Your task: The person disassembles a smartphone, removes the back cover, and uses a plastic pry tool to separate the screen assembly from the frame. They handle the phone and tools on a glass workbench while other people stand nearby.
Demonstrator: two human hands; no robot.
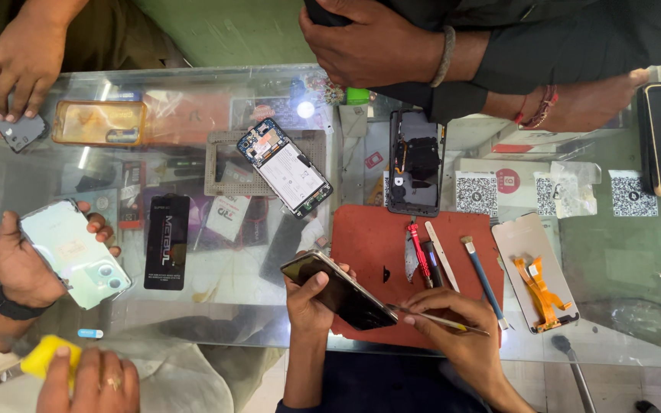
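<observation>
My left hand (pixel 309 300) grips a dark phone (pixel 342 292), held tilted on its edge over the front of a red work mat (pixel 376 233). My right hand (pixel 457 330) pinches a thin metal tool (pixel 441 322) whose tip touches the phone's lower end. On the mat just beyond lie a red screwdriver (pixel 420 251), a flat pale pry stick (pixel 442 256) and a blue-handled brush (pixel 483 279).
On the glass counter (pixel 621 260) lie an opened phone with its battery showing (pixel 284 168), a black phone frame (pixel 416 162) and a display with orange flex cables (pixel 533 271). Another person's hand (pixel 21 264) holds a pale green phone (pixel 74 252) at left. Folded arms (pixel 392 46) rest at the far side.
</observation>
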